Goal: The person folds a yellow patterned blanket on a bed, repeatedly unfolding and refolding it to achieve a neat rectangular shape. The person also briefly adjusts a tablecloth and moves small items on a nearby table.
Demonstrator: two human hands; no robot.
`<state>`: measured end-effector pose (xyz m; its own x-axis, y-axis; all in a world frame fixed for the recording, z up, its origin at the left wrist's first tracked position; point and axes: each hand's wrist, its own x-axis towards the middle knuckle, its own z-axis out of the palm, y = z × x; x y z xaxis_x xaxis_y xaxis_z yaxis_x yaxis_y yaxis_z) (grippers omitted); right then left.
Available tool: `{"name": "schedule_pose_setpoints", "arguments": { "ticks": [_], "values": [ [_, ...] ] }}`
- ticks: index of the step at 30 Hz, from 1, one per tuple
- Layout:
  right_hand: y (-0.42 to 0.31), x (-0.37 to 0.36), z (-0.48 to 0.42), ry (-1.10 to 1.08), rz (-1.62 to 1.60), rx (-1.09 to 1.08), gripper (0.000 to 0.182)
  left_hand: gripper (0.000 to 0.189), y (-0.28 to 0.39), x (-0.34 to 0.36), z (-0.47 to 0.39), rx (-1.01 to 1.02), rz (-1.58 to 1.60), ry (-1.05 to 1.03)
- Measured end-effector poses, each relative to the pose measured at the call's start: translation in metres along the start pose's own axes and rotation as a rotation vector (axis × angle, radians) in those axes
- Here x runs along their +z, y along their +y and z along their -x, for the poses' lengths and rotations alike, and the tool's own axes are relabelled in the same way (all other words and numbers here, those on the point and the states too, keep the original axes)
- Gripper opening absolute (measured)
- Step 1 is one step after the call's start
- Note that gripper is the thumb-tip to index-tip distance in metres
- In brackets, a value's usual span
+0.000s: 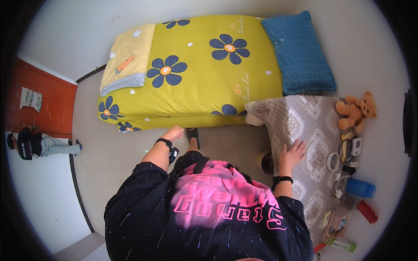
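Note:
My right hand [293, 154] lies with spread fingers on the patterned quilted cloth [302, 120] that covers a table, and it holds nothing. Off the near side of the bed, my left hand [174, 133] hangs above the floor with its fingers curled; whether something small is inside cannot be told. Each wrist wears a black band. The bed has a yellow-green cover [196, 81] with dark blue flowers. A blue checked pillow [298, 53] lies at its right end, a folded pale yellow blanket [130, 58] at its left end.
Along the table's wall side are a teddy bear [356, 111], a blood pressure monitor [356, 146], a white roll [333, 161], a coiled white cable [339, 186], a blue container [361, 188] and small boxes. At far left a person [42, 145] stands by an orange-red door [57, 107].

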<state>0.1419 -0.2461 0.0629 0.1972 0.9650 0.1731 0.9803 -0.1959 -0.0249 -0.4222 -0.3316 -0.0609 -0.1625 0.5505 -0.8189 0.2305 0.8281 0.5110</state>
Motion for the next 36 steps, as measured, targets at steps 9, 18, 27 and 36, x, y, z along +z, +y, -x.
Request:
{"name": "schedule_pose_setpoints", "arguments": {
  "ticks": [9,18,27,36],
  "values": [
    [-0.022,-0.002,-0.019,-0.278,0.262,0.284,0.069,0.017,-0.104,-0.133,-0.057,-0.301,0.5,0.259],
    [-0.23,0.015,-0.036,-0.415,-0.015,0.017,0.05,0.049,-0.13,-0.341,-0.178,-0.231,0.795,0.347],
    [-0.242,0.137,0.067,-1.208,-0.218,-0.054,0.044,0.071,-0.009,-0.452,-0.199,0.072,1.621,0.585],
    [-0.251,0.058,0.054,-0.953,-0.125,0.232,0.036,0.024,0.013,-0.511,-0.256,0.031,1.554,0.577]
  ]
}}
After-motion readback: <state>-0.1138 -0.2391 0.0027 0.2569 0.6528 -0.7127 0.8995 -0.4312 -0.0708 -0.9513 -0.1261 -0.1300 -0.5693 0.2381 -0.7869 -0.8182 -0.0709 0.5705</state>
